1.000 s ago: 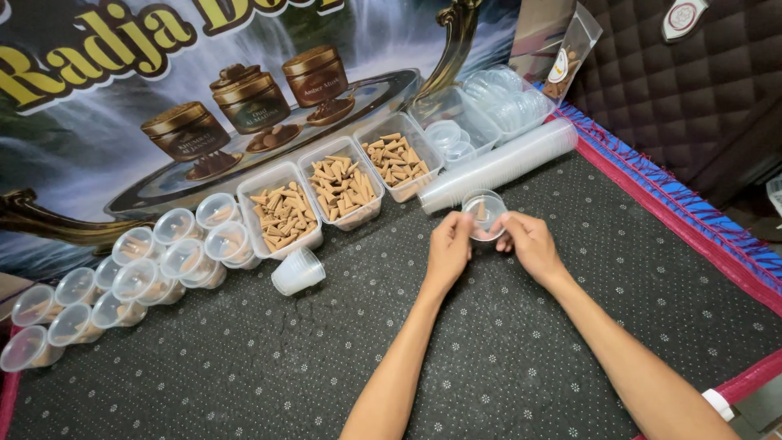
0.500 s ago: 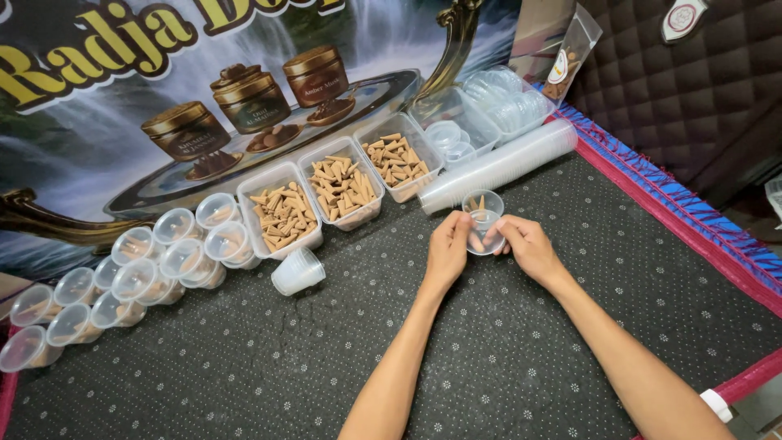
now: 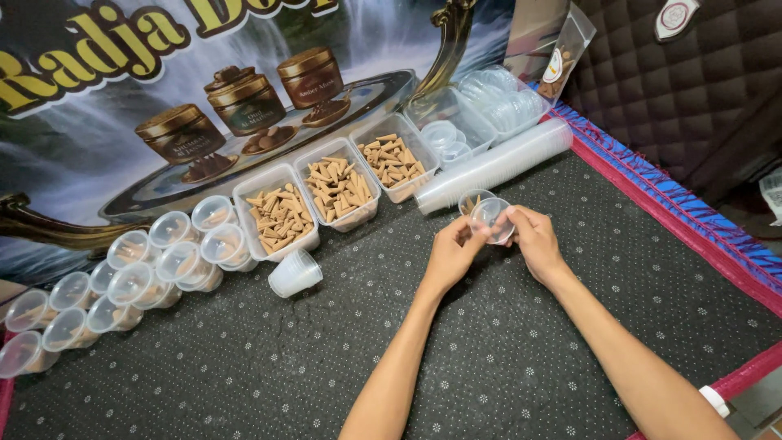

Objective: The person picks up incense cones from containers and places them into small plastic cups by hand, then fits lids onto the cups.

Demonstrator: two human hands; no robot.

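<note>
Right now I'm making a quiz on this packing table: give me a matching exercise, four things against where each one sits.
Things:
1. small clear cup
2. tipped-over clear cup
3. long sleeve of stacked cups
4. three tubs of brown cones

Places:
A. lying on its side alone on the dotted mat
B. in a row at the foot of the printed banner
C. held between the left hand and right hand
D. lying just beyond both hands

Pairs: 1-C, 2-A, 3-D, 4-B
</note>
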